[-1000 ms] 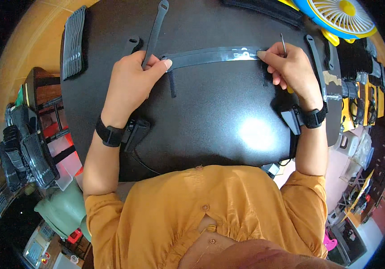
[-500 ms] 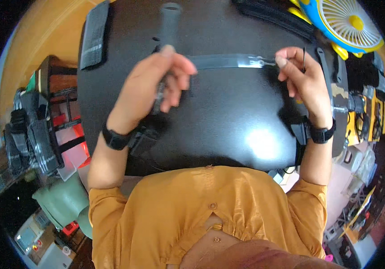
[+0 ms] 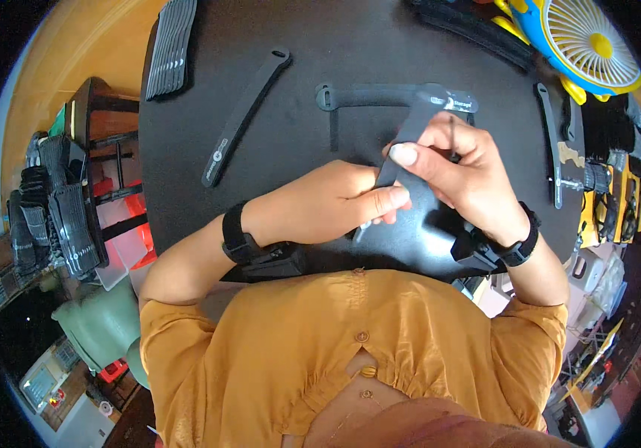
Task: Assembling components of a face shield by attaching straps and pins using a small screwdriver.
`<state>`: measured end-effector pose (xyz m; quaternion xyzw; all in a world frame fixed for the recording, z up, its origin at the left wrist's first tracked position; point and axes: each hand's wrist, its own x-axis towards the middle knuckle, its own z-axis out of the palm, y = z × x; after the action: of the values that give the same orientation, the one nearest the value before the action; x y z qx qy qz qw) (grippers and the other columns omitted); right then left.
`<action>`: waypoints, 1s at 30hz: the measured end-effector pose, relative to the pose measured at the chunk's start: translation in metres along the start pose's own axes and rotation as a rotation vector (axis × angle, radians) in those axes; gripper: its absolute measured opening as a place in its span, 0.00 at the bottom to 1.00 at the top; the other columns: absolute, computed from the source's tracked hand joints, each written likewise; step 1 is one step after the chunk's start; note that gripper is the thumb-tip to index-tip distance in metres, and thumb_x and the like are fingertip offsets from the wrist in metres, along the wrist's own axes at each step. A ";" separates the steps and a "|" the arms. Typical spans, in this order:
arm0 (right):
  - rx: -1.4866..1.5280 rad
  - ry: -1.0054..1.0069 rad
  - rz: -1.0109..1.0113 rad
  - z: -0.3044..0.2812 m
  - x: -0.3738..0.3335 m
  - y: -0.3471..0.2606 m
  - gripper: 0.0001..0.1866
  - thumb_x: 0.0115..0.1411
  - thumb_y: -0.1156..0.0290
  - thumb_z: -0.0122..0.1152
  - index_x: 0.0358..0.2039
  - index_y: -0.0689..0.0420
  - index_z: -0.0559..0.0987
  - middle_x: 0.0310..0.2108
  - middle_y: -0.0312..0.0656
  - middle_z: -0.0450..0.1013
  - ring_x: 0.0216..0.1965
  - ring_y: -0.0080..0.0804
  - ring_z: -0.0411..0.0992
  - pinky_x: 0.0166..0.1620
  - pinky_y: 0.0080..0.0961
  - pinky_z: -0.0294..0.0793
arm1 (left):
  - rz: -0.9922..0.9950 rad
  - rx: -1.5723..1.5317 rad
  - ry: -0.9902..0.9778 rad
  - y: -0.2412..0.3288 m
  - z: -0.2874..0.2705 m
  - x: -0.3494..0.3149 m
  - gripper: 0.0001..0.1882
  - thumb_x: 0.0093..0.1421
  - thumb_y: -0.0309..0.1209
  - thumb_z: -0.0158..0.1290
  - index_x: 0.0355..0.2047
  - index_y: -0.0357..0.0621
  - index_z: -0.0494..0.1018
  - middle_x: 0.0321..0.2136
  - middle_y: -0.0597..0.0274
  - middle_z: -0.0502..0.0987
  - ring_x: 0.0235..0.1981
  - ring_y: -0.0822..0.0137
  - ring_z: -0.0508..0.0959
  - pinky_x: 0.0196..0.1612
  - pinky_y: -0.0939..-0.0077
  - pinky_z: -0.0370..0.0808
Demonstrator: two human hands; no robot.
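Observation:
A black hook-and-loop strap (image 3: 415,124) with a slotted end runs slantwise between my two hands over the dark table. My right hand (image 3: 461,160) pinches it between thumb and fingers near its upper part; a thin dark stick-like piece also shows among those fingers. My left hand (image 3: 335,198) closes on the strap's lower stretch, thumb on top. Just beyond them another strap (image 3: 373,97) lies crosswise, partly behind the held one. To the left a single strap (image 3: 248,116) rests at a slant.
A stack of straps (image 3: 171,52) sits at the far left of the table (image 3: 298,142). A blue and yellow fan (image 3: 589,45) stands at the far right, beside a long dark bundle (image 3: 477,33). More straps (image 3: 549,142) lie by the right edge. A green chair (image 3: 100,325) is lower left.
Both hands have come together nearer my body, the left moving right and the right moving left and down. A strap now slants between them. The view has shifted slightly.

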<state>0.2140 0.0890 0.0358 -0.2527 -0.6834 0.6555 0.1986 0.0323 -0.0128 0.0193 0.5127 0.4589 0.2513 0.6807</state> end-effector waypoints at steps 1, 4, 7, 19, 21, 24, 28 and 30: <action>0.110 0.025 0.132 0.000 -0.003 -0.011 0.10 0.61 0.69 0.63 0.24 0.56 0.76 0.17 0.26 0.65 0.15 0.11 0.59 0.18 0.15 0.56 | 0.001 0.107 0.012 -0.001 -0.002 -0.001 0.19 0.70 0.41 0.42 0.44 0.37 0.74 0.30 0.60 0.77 0.33 0.72 0.77 0.37 0.78 0.74; 0.294 0.185 0.250 -0.007 -0.011 -0.002 0.09 0.61 0.69 0.64 0.26 0.56 0.74 0.13 0.30 0.65 0.10 0.13 0.56 0.14 0.13 0.50 | -0.094 -0.080 0.022 0.008 -0.009 -0.010 0.17 0.70 0.38 0.43 0.45 0.36 0.73 0.28 0.60 0.78 0.30 0.72 0.77 0.35 0.78 0.75; 0.387 0.252 0.261 -0.019 -0.016 0.004 0.07 0.61 0.69 0.62 0.32 0.58 0.75 0.14 0.35 0.68 0.10 0.14 0.58 0.13 0.12 0.51 | -0.078 -0.118 0.126 0.009 -0.013 -0.018 0.16 0.70 0.37 0.43 0.46 0.35 0.70 0.27 0.61 0.78 0.30 0.72 0.78 0.32 0.78 0.75; 0.152 -0.307 0.296 0.006 -0.014 -0.006 0.05 0.54 0.78 0.65 0.31 0.59 0.76 0.26 0.30 0.74 0.29 0.14 0.70 0.33 0.17 0.70 | 0.073 -0.093 0.333 0.032 -0.009 -0.005 0.09 0.63 0.31 0.55 0.41 0.40 0.71 0.31 0.65 0.76 0.23 0.78 0.74 0.23 0.88 0.69; 0.446 -0.336 0.379 0.003 -0.014 -0.001 0.07 0.55 0.80 0.65 0.36 0.62 0.79 0.30 0.31 0.76 0.32 0.14 0.72 0.38 0.17 0.71 | 0.068 -0.181 0.418 0.027 -0.017 -0.010 0.07 0.64 0.30 0.54 0.38 0.40 0.72 0.28 0.65 0.76 0.20 0.76 0.76 0.18 0.89 0.68; 0.230 -0.390 0.396 -0.013 -0.015 -0.003 0.09 0.55 0.79 0.66 0.38 0.62 0.80 0.30 0.34 0.77 0.34 0.16 0.72 0.40 0.16 0.71 | 0.116 -0.234 0.444 0.020 -0.028 -0.019 0.06 0.64 0.29 0.53 0.37 0.40 0.72 0.28 0.65 0.76 0.23 0.76 0.78 0.19 0.88 0.70; 0.096 -0.341 0.466 -0.042 -0.014 -0.004 0.07 0.58 0.79 0.62 0.37 0.64 0.79 0.30 0.38 0.78 0.33 0.22 0.76 0.41 0.19 0.74 | 0.060 -0.137 0.383 0.014 -0.035 -0.029 0.11 0.64 0.28 0.52 0.45 0.38 0.73 0.32 0.63 0.78 0.28 0.74 0.79 0.29 0.85 0.76; -0.032 -0.311 0.476 -0.058 -0.014 -0.003 0.06 0.59 0.79 0.61 0.38 0.65 0.79 0.30 0.38 0.78 0.34 0.22 0.75 0.41 0.20 0.74 | 0.079 -0.062 0.424 0.005 -0.043 -0.026 0.11 0.64 0.28 0.53 0.45 0.37 0.74 0.31 0.63 0.78 0.28 0.74 0.79 0.32 0.84 0.76</action>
<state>0.2594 0.1265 0.0427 -0.3057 -0.6372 0.7037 -0.0721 -0.0165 -0.0122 0.0308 0.4447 0.5636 0.3938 0.5740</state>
